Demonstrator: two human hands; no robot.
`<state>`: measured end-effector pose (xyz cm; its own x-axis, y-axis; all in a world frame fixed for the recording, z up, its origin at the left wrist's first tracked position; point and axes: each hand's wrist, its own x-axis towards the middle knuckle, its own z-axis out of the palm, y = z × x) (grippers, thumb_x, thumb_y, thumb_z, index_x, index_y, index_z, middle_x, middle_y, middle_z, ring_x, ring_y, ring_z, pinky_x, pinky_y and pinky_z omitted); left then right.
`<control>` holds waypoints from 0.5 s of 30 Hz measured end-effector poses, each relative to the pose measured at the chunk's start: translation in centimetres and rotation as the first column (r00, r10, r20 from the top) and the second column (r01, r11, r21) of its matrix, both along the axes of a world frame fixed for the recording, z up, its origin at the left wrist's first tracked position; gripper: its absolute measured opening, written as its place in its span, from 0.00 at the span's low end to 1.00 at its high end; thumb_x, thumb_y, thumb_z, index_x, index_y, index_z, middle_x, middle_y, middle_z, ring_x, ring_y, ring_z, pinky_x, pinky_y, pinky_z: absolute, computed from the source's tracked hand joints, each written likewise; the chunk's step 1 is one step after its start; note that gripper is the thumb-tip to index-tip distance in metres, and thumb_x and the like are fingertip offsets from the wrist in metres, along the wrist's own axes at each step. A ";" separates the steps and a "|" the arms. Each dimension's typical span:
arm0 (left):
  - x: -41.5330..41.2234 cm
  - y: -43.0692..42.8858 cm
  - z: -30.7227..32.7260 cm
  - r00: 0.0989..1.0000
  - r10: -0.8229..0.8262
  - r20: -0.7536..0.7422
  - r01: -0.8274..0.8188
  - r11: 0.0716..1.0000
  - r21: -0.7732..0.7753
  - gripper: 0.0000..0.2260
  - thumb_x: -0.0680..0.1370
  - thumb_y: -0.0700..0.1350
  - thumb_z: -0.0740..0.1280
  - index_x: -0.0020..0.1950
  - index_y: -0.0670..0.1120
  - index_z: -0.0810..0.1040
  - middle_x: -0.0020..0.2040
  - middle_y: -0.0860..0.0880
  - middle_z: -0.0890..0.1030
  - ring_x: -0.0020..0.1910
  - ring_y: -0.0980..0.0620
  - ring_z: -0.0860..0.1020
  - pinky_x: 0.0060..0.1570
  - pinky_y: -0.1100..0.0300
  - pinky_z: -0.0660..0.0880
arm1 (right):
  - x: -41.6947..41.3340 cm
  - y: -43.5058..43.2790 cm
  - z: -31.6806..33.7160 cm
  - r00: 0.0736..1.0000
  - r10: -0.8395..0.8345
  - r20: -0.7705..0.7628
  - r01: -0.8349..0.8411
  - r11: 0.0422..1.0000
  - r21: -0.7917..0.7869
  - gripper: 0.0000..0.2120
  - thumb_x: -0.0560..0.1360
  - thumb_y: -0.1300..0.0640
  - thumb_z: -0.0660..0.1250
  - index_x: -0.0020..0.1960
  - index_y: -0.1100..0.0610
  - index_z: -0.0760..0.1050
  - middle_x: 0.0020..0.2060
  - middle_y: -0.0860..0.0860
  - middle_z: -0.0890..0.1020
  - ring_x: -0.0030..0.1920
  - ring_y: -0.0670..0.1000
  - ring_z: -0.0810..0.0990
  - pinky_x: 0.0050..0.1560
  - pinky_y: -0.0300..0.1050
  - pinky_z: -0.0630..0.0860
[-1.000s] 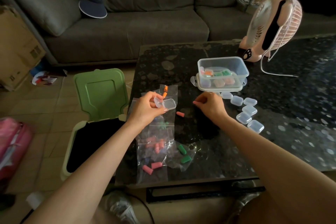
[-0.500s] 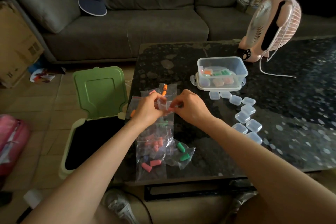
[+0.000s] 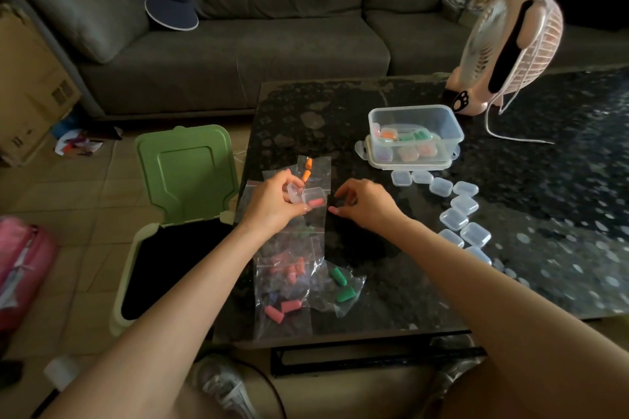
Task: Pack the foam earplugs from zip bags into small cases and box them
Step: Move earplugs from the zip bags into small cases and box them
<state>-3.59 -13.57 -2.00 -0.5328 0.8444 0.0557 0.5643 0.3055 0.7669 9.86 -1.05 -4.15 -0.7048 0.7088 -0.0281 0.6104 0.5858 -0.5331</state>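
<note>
Glossy speckled table, clear plastic cases, cloth sofa

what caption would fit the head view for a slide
Left hand holds an open small case with a pink earplug over the zip bags, right hand close beside it.

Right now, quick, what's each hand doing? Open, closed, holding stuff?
Left hand: grip closed on the small clear case, lid open.
Right hand: fingers curled; cannot tell if it holds anything.
</note>
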 end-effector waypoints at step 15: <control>-0.2 0.3 -0.5 0.997 -0.024 -0.076 0.015 0.993 -0.115 0.15 0.69 0.44 0.75 0.52 0.48 0.74 0.74 0.49 0.64 0.59 0.48 0.77 0.57 0.51 0.75 | -0.3 -0.8 -0.9 0.997 0.056 0.049 -0.059 0.997 0.049 0.18 0.73 0.55 0.70 0.62 0.51 0.73 0.54 0.53 0.73 0.52 0.54 0.77 0.50 0.44 0.73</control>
<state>-3.83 -13.23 -2.49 -0.5139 0.8579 -0.0015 0.6275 0.3771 0.6812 9.55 -1.88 -5.07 -0.7431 0.6686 -0.0276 0.5989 0.6461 -0.4731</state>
